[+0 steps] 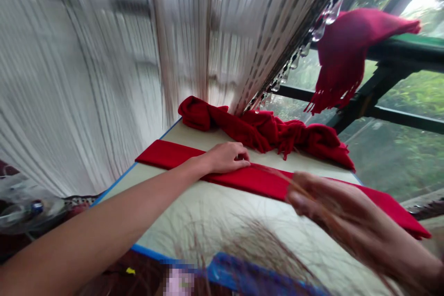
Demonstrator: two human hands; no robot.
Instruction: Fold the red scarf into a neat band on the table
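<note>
A red scarf (263, 181), folded into a long flat strip, lies across a pale table (222, 222) with a blue edge. My left hand (227, 157) rests on the strip near its middle, fingers curled and pressing on the cloth. My right hand (333, 215) is close to the camera and smeared by motion, over the strip's right part; its fingers cannot be made out. Behind the strip a second red scarf (263, 129) lies crumpled along the far edge of the table. A third red scarf (347, 55) with fringe hangs over a dark green rail at the upper right.
A white string curtain (104, 78) with a beaded edge hangs behind the table. Window frames (391, 88) with greenery beyond fill the right. A clear plastic object (24, 208) sits low at the left. Blurred strands of hair cross the lower view.
</note>
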